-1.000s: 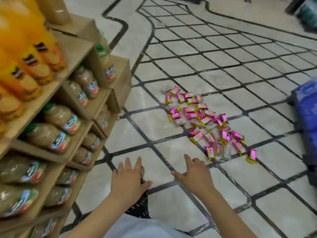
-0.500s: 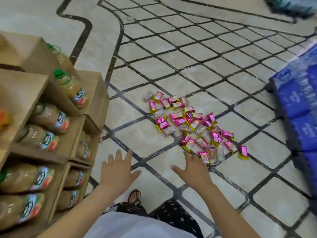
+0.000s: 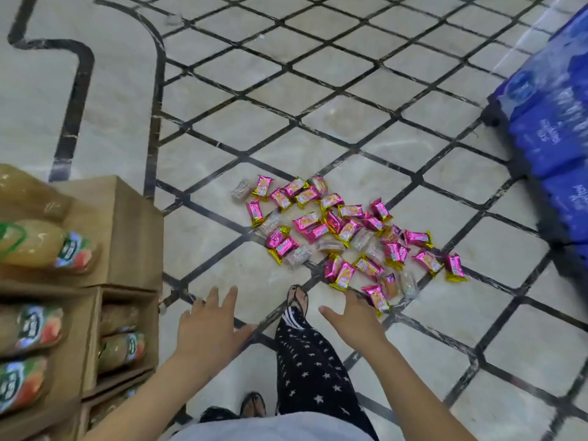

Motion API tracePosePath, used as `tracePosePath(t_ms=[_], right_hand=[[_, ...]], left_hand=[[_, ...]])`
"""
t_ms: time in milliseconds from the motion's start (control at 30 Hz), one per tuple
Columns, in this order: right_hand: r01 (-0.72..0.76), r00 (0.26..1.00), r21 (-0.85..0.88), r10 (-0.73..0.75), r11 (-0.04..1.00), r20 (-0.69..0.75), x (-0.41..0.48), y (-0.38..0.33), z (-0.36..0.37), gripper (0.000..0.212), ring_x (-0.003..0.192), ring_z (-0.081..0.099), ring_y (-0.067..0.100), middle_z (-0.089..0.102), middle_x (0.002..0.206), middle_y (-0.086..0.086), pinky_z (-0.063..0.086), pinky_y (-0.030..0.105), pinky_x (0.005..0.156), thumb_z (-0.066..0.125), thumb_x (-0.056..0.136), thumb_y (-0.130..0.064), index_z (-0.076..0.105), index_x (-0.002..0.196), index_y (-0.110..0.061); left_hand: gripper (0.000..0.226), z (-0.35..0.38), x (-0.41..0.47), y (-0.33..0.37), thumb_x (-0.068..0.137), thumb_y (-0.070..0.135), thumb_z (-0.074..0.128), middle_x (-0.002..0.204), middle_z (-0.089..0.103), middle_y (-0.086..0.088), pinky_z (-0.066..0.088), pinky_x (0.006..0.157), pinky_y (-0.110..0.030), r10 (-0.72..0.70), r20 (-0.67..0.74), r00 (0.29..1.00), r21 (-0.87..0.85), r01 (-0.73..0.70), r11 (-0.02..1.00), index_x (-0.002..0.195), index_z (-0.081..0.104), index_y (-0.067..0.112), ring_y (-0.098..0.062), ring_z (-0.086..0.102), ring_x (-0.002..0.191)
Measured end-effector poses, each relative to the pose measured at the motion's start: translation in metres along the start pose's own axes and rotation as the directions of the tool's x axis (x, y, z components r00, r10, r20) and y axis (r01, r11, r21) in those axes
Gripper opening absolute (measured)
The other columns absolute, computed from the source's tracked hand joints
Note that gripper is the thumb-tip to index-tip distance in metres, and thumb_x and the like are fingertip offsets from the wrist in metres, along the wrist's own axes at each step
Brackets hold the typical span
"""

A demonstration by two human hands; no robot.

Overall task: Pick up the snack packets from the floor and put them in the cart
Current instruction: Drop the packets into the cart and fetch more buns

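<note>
With the left hand (image 3: 210, 326) and right hand (image 3: 353, 319) spread empty above the tiled floor (image 3: 222, 132), near the scattered pink snack packets (image 3: 313, 229), the approach seems underway, and the next move calls for crouching to grasp the nearest packet, with the cart unseen.

Pink-and-gold and clear snack packets (image 3: 343, 230) lie scattered in a loose heap on the tiled floor (image 3: 286, 148)

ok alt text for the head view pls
A pile of pink and gold snack packets lies on a tiled floor, with a person's open left hand and right hand held out toward it. Shelves of juice bottles at left, blue packs at right.
</note>
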State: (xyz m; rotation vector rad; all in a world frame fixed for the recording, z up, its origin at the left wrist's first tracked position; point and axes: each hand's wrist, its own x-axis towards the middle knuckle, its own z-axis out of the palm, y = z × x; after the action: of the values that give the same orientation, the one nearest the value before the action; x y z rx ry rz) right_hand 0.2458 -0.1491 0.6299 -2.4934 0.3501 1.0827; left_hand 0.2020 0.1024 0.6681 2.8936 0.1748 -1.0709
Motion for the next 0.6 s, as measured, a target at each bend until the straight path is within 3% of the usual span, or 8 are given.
tracePosePath(t_ms=[167, 333, 600], right_hand=[[-0.055, 0.997, 0.096, 0.050, 0.994, 0.055, 0.073, -0.004, -0.043, 0.079, 0.136, 0.039, 0.030, 0.038, 0.150, 0.010, 0.042, 0.042, 0.104, 0.048, 0.091, -0.063, 0.023, 0.152, -0.019], [-0.109, 0.984, 0.069, 0.098, 0.992, 0.146, 0.157, -0.009, -0.058, 0.080, 0.119, 0.053, 0.033, 0.043, 0.145, 0.014, 0.050, 0.043, 0.093, 0.049, 0.089, -0.065, 0.026, 0.149, -0.018], [-0.266, 0.955, 0.274, 0.213, 0.924, 0.207, 0.325, -0.009, 0.004, 0.075, 0.132, 0.044, 0.032, 0.044, 0.147, 0.014, 0.041, 0.036, 0.098, 0.058, 0.092, -0.051, 0.031, 0.149, -0.009]], left_hand=[[0.083, -0.043, 0.078, 0.023, 0.092, 0.070, 0.034, 0.163, 0.016, -0.006, 0.038, 0.110, -0.039, -0.001, 0.061, 0.998, 0.003, 0.001, 1.000, 0.157, 0.006, 0.027, -0.028, 0.028, 0.145], [0.081, -0.055, 0.170, 0.026, 0.092, 0.067, 0.038, 0.161, 0.019, -0.008, 0.039, 0.109, -0.043, -0.002, 0.108, 0.994, -0.024, 0.004, 1.000, 0.156, 0.011, 0.026, -0.031, 0.029, 0.144], [0.077, 0.006, 0.361, 0.017, 0.092, 0.065, 0.041, 0.155, 0.033, -0.005, 0.044, 0.103, -0.043, 0.048, 0.155, 0.987, 0.015, -0.051, 0.999, 0.153, 0.020, 0.023, -0.030, 0.041, 0.135]])
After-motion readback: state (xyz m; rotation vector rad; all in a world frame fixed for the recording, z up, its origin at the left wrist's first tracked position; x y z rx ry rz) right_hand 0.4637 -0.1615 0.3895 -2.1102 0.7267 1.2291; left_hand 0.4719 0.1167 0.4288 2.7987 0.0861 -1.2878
